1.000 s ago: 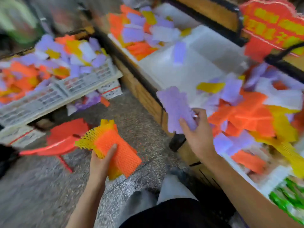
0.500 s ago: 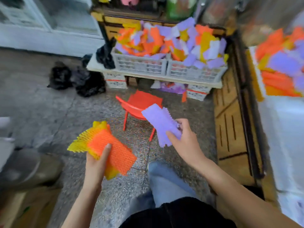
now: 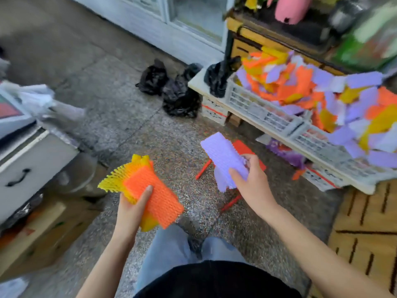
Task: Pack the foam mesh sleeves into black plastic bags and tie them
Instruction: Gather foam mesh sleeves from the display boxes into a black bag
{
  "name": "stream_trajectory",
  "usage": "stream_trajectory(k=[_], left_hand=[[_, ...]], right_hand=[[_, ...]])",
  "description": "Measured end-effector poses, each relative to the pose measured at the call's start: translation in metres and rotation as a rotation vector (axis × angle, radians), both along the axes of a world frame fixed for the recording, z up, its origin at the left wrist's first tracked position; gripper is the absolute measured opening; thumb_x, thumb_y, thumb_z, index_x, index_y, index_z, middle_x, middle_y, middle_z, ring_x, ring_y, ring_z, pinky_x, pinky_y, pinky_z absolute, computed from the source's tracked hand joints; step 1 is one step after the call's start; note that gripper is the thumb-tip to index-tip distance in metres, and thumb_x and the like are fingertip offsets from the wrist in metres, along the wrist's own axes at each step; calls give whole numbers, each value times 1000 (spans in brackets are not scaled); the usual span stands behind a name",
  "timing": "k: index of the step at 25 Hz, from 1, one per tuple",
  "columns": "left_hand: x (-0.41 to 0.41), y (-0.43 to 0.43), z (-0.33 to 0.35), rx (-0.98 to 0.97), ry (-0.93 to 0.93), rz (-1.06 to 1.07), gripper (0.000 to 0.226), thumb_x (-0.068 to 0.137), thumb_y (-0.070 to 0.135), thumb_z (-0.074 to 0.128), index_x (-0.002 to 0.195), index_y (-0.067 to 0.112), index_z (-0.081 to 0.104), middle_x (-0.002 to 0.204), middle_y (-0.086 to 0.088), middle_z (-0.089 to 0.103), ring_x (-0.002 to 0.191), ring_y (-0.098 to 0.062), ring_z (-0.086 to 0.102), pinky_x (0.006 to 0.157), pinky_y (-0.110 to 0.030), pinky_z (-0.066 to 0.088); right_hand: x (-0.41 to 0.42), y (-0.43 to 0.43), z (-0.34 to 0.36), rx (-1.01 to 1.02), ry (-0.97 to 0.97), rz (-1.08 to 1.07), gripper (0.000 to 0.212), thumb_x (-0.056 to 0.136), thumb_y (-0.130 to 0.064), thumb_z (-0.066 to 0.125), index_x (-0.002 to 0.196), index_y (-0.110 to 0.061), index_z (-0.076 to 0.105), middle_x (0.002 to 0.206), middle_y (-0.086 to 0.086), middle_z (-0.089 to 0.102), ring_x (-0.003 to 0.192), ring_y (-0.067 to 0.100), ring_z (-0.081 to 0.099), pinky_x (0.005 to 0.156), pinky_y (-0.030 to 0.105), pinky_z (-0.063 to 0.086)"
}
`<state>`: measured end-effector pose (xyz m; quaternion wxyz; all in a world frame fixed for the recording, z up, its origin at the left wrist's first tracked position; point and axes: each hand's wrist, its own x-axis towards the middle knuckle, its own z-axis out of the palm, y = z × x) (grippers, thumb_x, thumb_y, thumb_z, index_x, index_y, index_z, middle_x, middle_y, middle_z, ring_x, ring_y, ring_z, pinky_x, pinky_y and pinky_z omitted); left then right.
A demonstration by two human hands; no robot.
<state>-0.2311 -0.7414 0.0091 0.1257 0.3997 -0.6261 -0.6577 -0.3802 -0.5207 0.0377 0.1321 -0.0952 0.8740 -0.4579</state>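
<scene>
The right hand (image 3: 251,186) had carried a purple sleeve (image 3: 223,155) away from the heap it was reaching into a second earlier, and the view had swung round with it. The hand pinched the sleeve by its lower end, above the floor (image 3: 120,130) and in front of the red stool (image 3: 245,147). The left hand (image 3: 131,209) gripped a stack of orange and yellow sleeves (image 3: 150,196), thumb pressed across the top orange one, much as before. The hands were near each other but apart, so the purple sleeve had not yet joined the stack.

Filled black bags (image 3: 171,93) lay on the floor beside the left corner of the low surface (image 3: 196,84). One more black bag (image 3: 217,80) sat on that corner, next to the crates (image 3: 257,108) heaped with loose sleeves. No open bag showed near either hand. I judged the gathering step to be under way: the purple sleeve probably belonged on the stack before any bagging, and most sleeves remained unpacked.
</scene>
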Motion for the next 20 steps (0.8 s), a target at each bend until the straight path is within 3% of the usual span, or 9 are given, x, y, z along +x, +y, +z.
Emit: stream_trajectory(k=[3, 6, 9, 13, 17, 18, 20], left_hand=[[-19, -49, -6, 29, -27, 94, 44, 73, 37, 74, 111, 24, 56, 105, 3, 66, 93, -13, 63, 86, -37, 49], [-45, -113, -3, 72, -13, 158, 54, 73, 38, 65, 121, 19, 52, 109, 3, 65, 94, -10, 62, 82, -31, 48], [-70, -179, 4, 69, -29, 175, 46, 73, 38, 71, 115, 23, 56, 105, 2, 67, 93, -13, 64, 84, -35, 50], [-118, -283, -2, 112, -62, 182, 52, 62, 51, 82, 104, 29, 62, 109, -8, 69, 102, -31, 64, 91, -55, 49], [-185, -353, -14, 130, -19, 151, 55, 67, 45, 81, 111, 22, 60, 113, -13, 67, 105, -34, 62, 92, -56, 48], [-204, -364, -15, 135, -10, 134, 46, 72, 38, 79, 110, 20, 60, 112, -15, 67, 105, -35, 62, 90, -54, 51], [-246, -387, -21, 103, -12, 133, 21, 84, 19, 70, 103, 17, 60, 101, -10, 68, 94, -24, 65, 76, -33, 58]], right_hand=[[-41, -57, -7, 4, -50, 89, 39, 91, -16, 58, 124, -11, 39, 111, 1, 52, 95, 18, 53, 79, 34, 42], [-80, -124, -9, 28, -87, 150, 41, 93, -21, 54, 130, -15, 37, 116, -2, 50, 101, 16, 52, 75, 28, 39], [-111, -184, -11, 65, -82, 161, 36, 93, -20, 54, 126, -14, 42, 112, 1, 53, 99, 18, 51, 70, 26, 33], [-156, -265, -20, 46, -92, 127, 33, 93, -20, 55, 123, -14, 43, 108, 3, 55, 94, 20, 54, 73, 30, 38], [-211, -317, -29, 91, -116, 64, 33, 93, -21, 55, 123, -13, 44, 98, 5, 58, 64, 14, 51, 54, 22, 36], [-227, -328, -32, 98, -119, 51, 32, 92, -21, 56, 122, -13, 44, 92, 4, 57, 61, 14, 48, 52, 23, 34], [-265, -351, -37, 103, -139, 25, 32, 92, -20, 56, 121, -13, 44, 86, 0, 54, 61, 15, 47, 54, 25, 34]])
